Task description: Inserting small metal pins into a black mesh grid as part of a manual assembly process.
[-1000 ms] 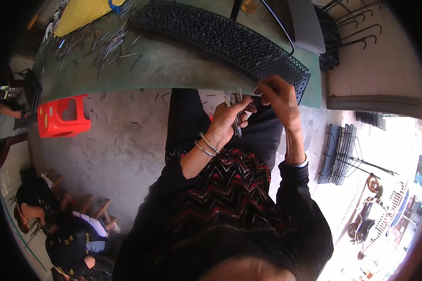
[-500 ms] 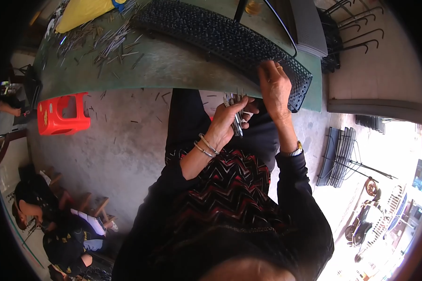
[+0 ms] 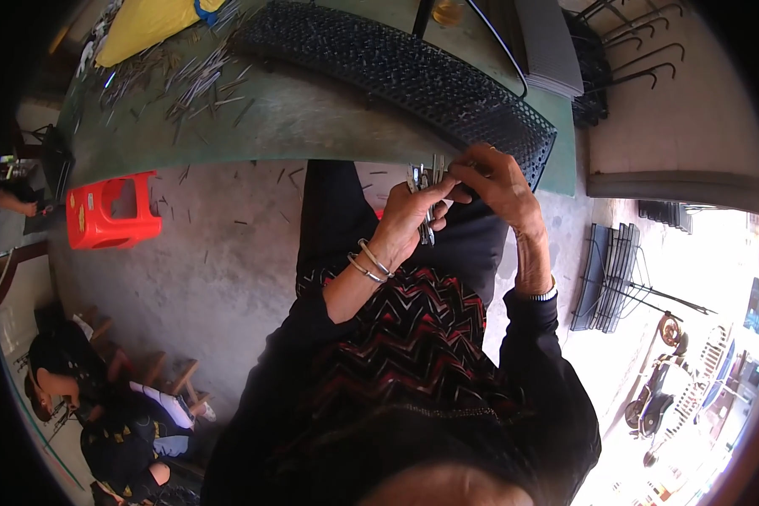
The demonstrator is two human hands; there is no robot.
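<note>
The left hand grips a bundle of metal strips near the bench. The right hand, fingers bent, is just right of them; its hold is hidden. A black perforated tray lies farther off.

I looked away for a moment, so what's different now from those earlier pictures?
The right hand, over the perforated black panel half a second ago, has come back toward the person and leftward, beside the left hand, near where it was a second ago. Whether it took anything is unclear. The left hand still grips its thin strips; the red stool stayed put.
</note>
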